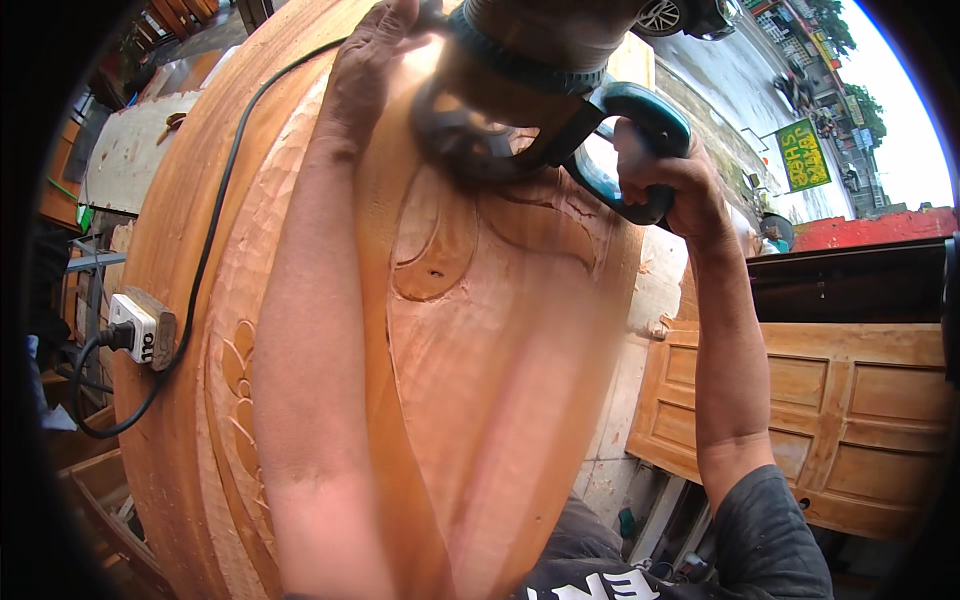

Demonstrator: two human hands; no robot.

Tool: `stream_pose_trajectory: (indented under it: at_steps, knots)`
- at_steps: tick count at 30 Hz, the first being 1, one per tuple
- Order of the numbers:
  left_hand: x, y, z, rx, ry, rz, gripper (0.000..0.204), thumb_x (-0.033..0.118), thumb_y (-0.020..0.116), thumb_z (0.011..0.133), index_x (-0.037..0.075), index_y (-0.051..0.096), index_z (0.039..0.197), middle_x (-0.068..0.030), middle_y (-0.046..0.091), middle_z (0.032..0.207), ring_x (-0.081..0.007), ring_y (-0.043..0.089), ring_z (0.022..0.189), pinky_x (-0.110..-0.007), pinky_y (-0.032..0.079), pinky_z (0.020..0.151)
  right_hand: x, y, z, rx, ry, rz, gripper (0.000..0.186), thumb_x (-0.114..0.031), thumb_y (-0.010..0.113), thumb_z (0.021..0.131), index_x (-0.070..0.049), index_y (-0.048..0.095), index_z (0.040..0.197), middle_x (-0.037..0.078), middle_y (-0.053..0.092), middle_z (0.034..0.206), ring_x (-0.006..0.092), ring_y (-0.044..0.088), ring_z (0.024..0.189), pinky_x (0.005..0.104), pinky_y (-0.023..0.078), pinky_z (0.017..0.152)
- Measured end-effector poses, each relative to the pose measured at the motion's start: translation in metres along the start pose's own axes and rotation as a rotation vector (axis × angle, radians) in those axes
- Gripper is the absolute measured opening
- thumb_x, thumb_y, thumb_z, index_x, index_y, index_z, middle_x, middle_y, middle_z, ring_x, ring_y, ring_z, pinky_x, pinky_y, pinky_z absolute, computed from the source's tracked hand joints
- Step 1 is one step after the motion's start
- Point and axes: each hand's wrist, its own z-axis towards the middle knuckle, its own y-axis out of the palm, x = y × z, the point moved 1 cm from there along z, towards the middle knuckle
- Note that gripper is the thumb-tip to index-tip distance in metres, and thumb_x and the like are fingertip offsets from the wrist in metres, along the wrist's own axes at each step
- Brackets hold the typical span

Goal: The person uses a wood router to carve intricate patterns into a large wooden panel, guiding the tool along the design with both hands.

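Observation:
A plunge router [535,60], dark and round-bodied with teal trim, stands on a carved wooden panel [470,360] at the top of the view. My right hand [675,180] is wrapped round its teal-and-black loop handle. On the router's other side, my left hand [365,70] closes at the side grip, its fingertips partly cut off by the upper edge. Curved leaf-like shapes are cut into the panel just below the router's base. A blur covers the base and part of the wood. Smaller carved leaves [240,370] run along the panel's left border.
A black cord [225,170] loops over the panel's left side to a plug in a white socket [135,325]. Paneled wooden doors [800,410] lie at the right. Beyond them are a red wall [880,228], a yellow-green sign [803,155] and a street with a car [690,15].

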Motion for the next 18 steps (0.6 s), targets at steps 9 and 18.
stream_pose_trajectory:
  at_steps: [9, 18]
  knots:
    - [-0.001, 0.001, 0.009, -0.004, -0.001, 0.003, 0.064, 0.053, 0.059, 0.103, 0.005, 0.055, 0.144, -0.0072, 0.062, 0.139, -0.023, 0.063, 0.126, -0.038, 0.045, 0.112, 0.0, -0.003, 0.003, 0.004, 0.004, -0.017, 0.03, -0.003, 0.074, 0.071, 0.0, 0.07, 0.101, 0.003, 0.06, 0.069, 0.0134, 0.056, 0.057, 0.0278, 0.043, 0.057]
    - [0.004, 0.007, 0.012, -0.036, 0.024, -0.02, 0.061, 0.052, 0.057, 0.104, 0.004, 0.056, 0.143, -0.008, 0.063, 0.137, -0.0224, 0.063, 0.123, -0.038, 0.047, 0.108, 0.001, -0.002, 0.005, 0.011, -0.002, -0.008, 0.03, -0.002, 0.073, 0.071, 0.0, 0.07, 0.101, 0.004, 0.061, 0.07, 0.0138, 0.056, 0.057, 0.0281, 0.044, 0.057]
